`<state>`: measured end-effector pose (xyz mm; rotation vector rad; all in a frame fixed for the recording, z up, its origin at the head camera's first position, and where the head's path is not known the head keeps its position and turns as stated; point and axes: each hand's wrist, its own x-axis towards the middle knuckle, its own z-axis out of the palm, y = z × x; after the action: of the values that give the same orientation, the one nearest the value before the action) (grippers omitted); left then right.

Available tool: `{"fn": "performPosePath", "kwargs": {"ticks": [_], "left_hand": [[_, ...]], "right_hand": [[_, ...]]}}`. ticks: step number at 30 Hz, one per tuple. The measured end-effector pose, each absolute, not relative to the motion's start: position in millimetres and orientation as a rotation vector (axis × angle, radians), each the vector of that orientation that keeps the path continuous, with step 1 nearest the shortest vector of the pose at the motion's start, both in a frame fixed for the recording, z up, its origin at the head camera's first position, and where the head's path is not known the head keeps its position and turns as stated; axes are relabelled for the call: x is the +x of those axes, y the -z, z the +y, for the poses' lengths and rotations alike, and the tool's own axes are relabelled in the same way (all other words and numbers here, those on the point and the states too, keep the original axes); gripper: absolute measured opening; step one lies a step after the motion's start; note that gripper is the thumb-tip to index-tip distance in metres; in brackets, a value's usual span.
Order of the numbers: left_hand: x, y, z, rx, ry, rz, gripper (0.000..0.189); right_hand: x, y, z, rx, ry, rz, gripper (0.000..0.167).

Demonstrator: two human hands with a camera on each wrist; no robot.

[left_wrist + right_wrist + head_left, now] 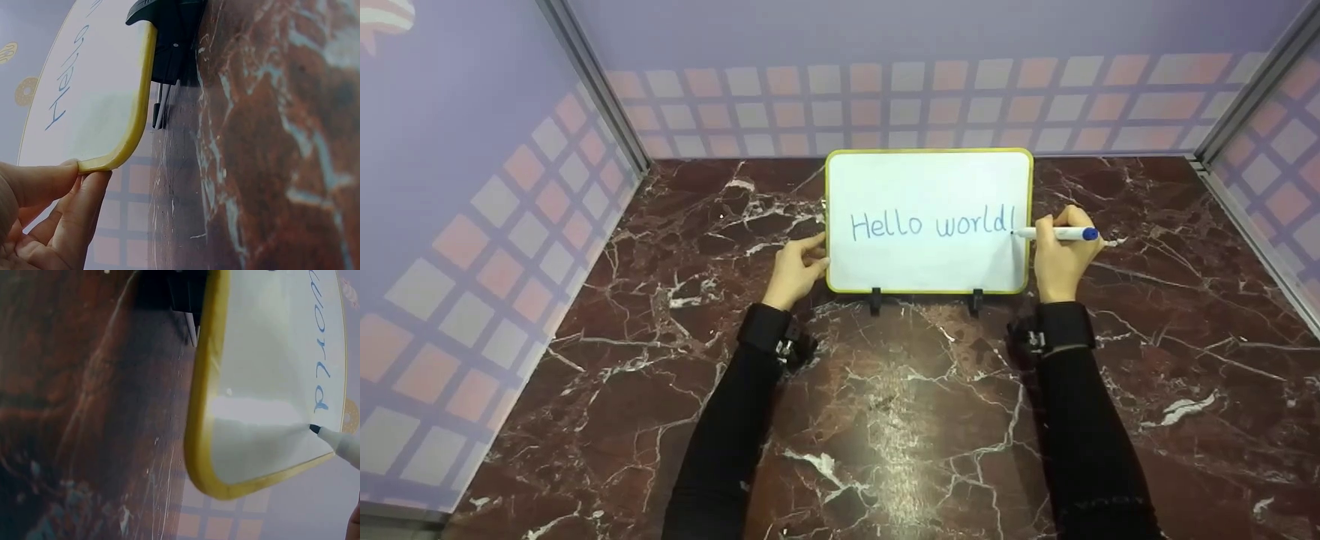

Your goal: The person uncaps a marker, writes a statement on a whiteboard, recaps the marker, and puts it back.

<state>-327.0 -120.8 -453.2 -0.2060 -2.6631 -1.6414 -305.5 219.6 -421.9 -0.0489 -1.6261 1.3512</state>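
Observation:
A whiteboard (928, 270) with a yellow frame stands tilted back on black stand feet (875, 301), bearing "Hello world!" in blue handwriting. My left hand (796, 271) pinches its left edge between thumb and fingers; the left wrist view shows the thumb (48, 183) on the front face near the corner. At the board's right edge my right hand (1065, 251) grips a white marker (1065, 233) with a blue end. In the right wrist view the marker's dark tip (315, 428) meets the board just past the "d". Most of the right hand lies outside that view.
Beneath everything is a dark red marbled tabletop (885, 420) with white veins. A lilac back wall (930, 37) with pink and white squares rises behind the board, and similar panels flank the table left and right. Each wrist wears a black strap (1065, 324) with a camera.

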Motion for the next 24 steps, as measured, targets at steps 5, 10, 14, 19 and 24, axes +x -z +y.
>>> {"fn": "performPosePath", "kwargs": {"ticks": [5, 10, 14, 19, 24], "left_hand": [[-329, 454, -120, -0.196, 1.615, -2.664, 0.05], [-330, 454, -121, -0.204, 1.61, -2.674, 0.049], [-332, 451, -127, -0.313, 1.548, -2.727, 0.053], [-330, 439, -143, -0.316, 1.092, -2.857, 0.06], [-321, 434, -149, 0.034, 0.564, -2.961, 0.049]], "right_hand": [[-306, 421, 220, -0.056, -1.351, -1.63, 0.034], [-302, 412, 221, -0.086, -1.414, -1.559, 0.034], [-303, 407, 230, -0.097, -1.487, -1.458, 0.036], [-309, 405, 241, -0.06, -1.563, -1.358, 0.038], [-303, 391, 240, -0.039, -1.591, -1.314, 0.039]]}}
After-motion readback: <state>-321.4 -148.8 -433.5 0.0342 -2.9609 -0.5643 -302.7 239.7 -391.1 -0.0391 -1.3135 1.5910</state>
